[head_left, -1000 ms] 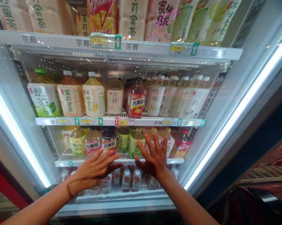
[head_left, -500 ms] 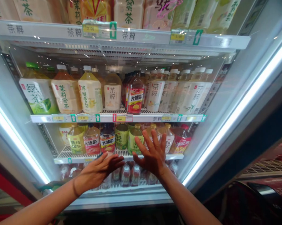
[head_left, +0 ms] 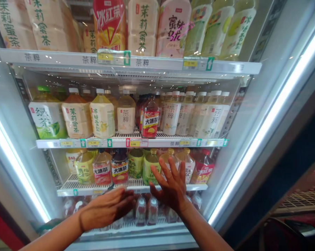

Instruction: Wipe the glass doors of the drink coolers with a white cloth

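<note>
My left hand (head_left: 107, 209) flat, empty, just below the wire shelf (head_left: 68, 188) front edge, right hand (head_left: 170, 184) open, fingers spread, before the green-label bottle (head_left: 150, 167), 大冰茶 bottle (head_left: 119, 168) just left, 茶粹 on price strip (head_left: 142, 62) above

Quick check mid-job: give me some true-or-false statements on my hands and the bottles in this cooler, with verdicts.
1. The left hand and the right hand both hold nothing. True.
2. The right hand's fingers are spread in front of yellow-capped plastic bottles on the white wire shelf. True.
3. The red-labelled plastic bottle on the shelf above lies on its side. False: it stands upright.
4. The left hand grips a bottle cap. False: it is open and flat, below the white wire shelf's front edge.
</note>
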{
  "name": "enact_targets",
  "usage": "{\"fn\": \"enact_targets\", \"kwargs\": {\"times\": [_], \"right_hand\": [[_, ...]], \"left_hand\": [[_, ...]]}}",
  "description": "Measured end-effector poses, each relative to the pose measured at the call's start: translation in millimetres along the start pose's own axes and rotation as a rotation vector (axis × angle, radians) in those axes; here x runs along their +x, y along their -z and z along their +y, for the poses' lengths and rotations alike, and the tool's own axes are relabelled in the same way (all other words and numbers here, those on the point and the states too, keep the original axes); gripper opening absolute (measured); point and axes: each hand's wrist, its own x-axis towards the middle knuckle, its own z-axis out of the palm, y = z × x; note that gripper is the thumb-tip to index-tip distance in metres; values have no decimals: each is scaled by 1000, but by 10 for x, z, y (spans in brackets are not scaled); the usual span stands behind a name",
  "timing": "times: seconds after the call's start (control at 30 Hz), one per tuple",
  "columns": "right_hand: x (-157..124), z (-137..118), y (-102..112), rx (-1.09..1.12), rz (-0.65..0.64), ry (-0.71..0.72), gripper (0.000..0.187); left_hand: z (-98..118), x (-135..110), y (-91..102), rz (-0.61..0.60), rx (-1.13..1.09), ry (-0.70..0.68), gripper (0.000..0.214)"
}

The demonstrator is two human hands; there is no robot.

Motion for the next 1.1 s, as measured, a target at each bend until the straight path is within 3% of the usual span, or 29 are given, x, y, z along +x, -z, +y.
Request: {"fn": "enact_targets", "kwargs": {"times": [0.07,0.17,0.27,0.33,0.47,0.57,0.7,0.87,1.03,1.1], "right_hand": [[18,-1,7,15,13,1,40],[35,0,15,36,22,3,37],[36,2,16,42,25,0,35],[32,0,13,44,25,-3,36],[24,-5,-1,55,39,-13,36],[14,-5,-9,60,50,-11,39],[1,-4,-14,63,34,-16,42],[9,0,-15,45,31,-12,36],[24,-5,5,43,35,-4,34],[28,-9,11,47,37,-3,33]], "left_hand": [[-35,48,61,-27,-50,-52,58],[-299,85,272,-33,-86,-94,55],[-554,116,480,73,-61,49,55],[-576,156,527,173,-31,100,54],[-527,239,516,230,-101,29,23],[-679,230,578,298,-84,82,9],[-775,120,604,379,-5,239,19],[-629,73,535,144,100,231,49],[-650,294,585,196,208,505,77],[-582,339,537,163,200,455,83]]}}
